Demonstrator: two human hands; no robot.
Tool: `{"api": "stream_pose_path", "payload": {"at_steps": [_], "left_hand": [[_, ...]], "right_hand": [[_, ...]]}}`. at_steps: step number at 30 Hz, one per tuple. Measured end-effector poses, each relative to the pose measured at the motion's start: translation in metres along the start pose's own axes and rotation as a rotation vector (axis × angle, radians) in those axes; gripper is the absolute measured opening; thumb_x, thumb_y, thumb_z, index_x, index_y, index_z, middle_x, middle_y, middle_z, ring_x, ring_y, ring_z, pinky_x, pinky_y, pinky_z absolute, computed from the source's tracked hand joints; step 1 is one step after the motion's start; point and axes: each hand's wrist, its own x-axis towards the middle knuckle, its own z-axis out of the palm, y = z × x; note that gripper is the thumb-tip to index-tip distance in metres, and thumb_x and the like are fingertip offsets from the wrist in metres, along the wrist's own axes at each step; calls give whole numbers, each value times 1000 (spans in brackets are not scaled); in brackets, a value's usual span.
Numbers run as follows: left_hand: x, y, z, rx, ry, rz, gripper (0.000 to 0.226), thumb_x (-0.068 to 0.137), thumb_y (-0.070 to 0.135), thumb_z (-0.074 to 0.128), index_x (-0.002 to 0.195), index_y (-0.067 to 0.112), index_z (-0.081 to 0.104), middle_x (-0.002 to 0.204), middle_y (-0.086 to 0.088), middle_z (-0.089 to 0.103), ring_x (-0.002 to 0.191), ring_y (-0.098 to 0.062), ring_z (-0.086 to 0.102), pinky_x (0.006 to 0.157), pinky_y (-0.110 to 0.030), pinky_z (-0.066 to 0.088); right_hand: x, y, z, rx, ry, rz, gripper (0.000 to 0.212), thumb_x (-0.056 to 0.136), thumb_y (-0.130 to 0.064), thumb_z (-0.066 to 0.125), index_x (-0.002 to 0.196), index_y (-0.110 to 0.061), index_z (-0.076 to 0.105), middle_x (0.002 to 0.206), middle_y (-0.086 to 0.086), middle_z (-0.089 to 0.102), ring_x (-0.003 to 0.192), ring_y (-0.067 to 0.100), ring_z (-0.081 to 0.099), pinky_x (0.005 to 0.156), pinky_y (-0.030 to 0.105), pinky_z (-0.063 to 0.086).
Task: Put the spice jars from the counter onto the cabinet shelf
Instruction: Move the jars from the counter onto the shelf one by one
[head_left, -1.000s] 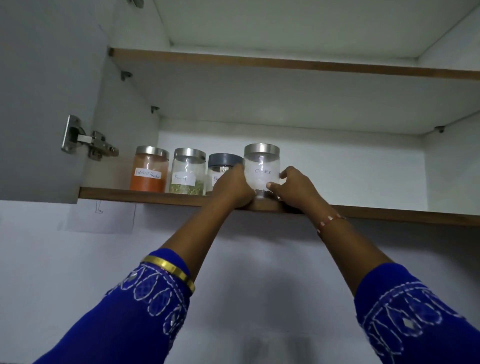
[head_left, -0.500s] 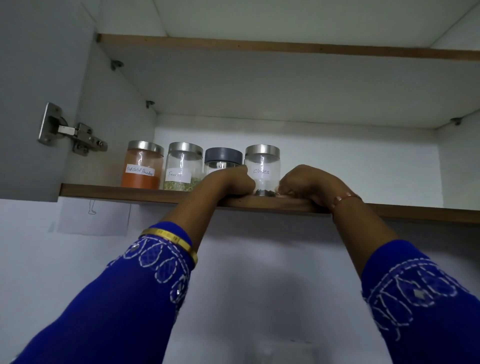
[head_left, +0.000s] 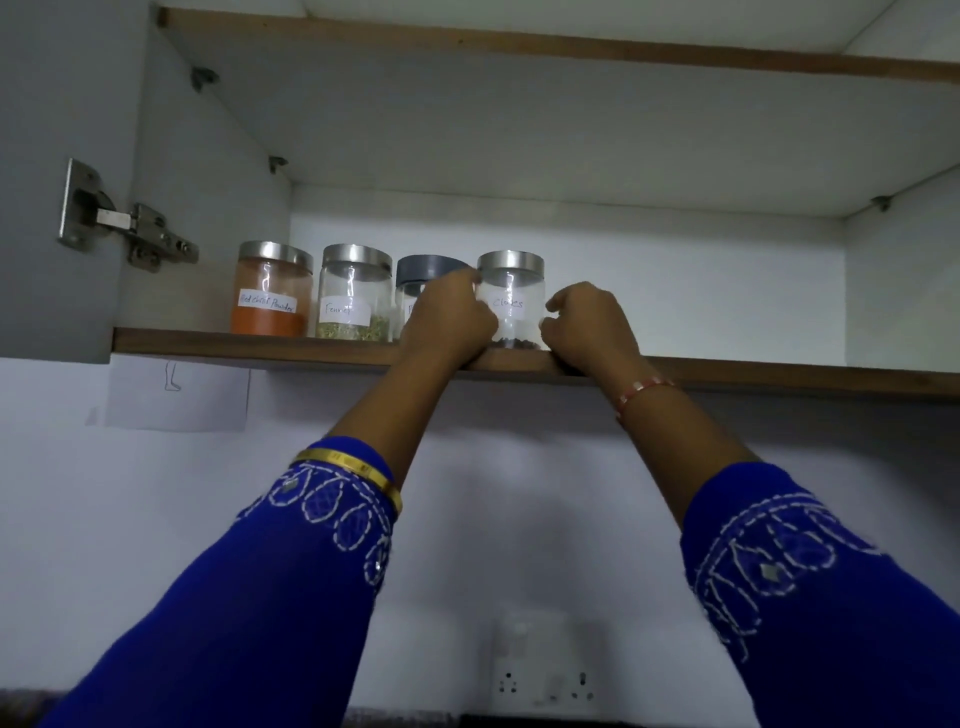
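Glass, with a steel lid and a few dark cloves at the bottom, the cloves jar (head_left: 511, 301) stands upright on the cabinet shelf (head_left: 249, 344), last on the right in a row of four. Your left hand (head_left: 447, 325) presses its left side, fingers curled; your right hand (head_left: 589, 325) sits at its right side with bent fingers just touching or just off the glass, and whether that grip is closed on it I cannot tell. Left of it stand the grey-lidded jar (head_left: 423, 270), partly hidden by your left hand, then the fennel jar (head_left: 354, 293) and the red chilli powder jar (head_left: 271, 291).
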Motion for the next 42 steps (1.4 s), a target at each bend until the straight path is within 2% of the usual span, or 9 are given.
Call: {"api": "stream_pose_path", "payload": {"at_steps": [4, 9, 13, 21, 26, 28, 33, 39, 42], "left_hand": [[-16, -7, -4, -68, 140, 84, 35, 89, 6, 45, 121, 11, 59, 110, -14, 69, 99, -25, 64, 78, -24, 43], [-69, 0, -8, -281, 181, 226, 31, 91, 10, 43, 114, 5, 63, 107, -12, 68, 95, -19, 63, 78, -14, 43], [-128, 18, -14, -682, 255, 77, 30, 94, 12, 41, 113, 3, 61, 101, -9, 66, 92, -15, 62, 85, -24, 51], [-272, 41, 2, -889, 0, -237, 26, 96, 7, 42, 115, 6, 60, 107, -2, 63, 98, -12, 63, 93, -29, 53], [-363, 54, 36, -938, -212, -411, 24, 95, 3, 44, 110, 9, 60, 102, -3, 64, 92, -5, 63, 96, -35, 51], [-395, 60, 49, -950, -313, -483, 25, 95, 1, 43, 112, 7, 60, 103, -5, 64, 91, -5, 62, 95, -32, 50], [-471, 74, 76, -927, -508, -613, 26, 94, 0, 44, 114, 7, 60, 103, -5, 63, 80, 9, 62, 84, -14, 50], [-553, 76, 99, -828, -798, -769, 24, 95, 7, 46, 114, 8, 61, 113, -9, 64, 104, -18, 61, 96, -33, 50], [-582, 79, 103, -784, -910, -910, 26, 94, 7, 46, 117, 7, 59, 117, -10, 63, 101, -16, 60, 93, -33, 51]], "right_hand": [[-35, 1, -7, -130, 49, -173, 28, 95, -10, 39, 97, 6, 62, 115, 22, 60, 107, 34, 56, 82, 35, 41], [-95, 18, -27, -163, -49, -305, 46, 97, -5, 39, 143, -4, 36, 154, 18, 24, 142, 31, 25, 116, 33, 22], [-156, 28, -44, -18, -101, -224, 55, 98, -11, 42, 149, -13, 20, 160, 6, 9, 148, 20, 10, 117, 26, 14], [-294, 68, -82, 136, -40, 28, 57, 88, -31, 41, 143, -16, 36, 155, 4, 27, 143, 17, 25, 109, 19, 18], [-398, 108, -82, 230, -68, 288, 47, 92, -10, 56, 138, -8, 44, 150, 9, 36, 130, 6, 29, 92, -15, 15], [-439, 124, -79, 223, -114, 419, 47, 91, -6, 56, 137, -6, 46, 148, 10, 38, 132, 10, 33, 95, -11, 18], [-522, 164, -79, 144, -200, 680, 48, 88, -6, 60, 134, -2, 48, 144, 16, 44, 136, 30, 38, 115, 43, 30], [-584, 212, -101, -88, -476, 860, 69, 80, -25, 72, 140, -10, 41, 149, 12, 36, 140, 29, 29, 114, 40, 27], [-601, 221, -105, -42, -606, 938, 87, 75, -28, 76, 146, -11, 29, 151, 11, 31, 140, 26, 29, 115, 39, 27]]}}
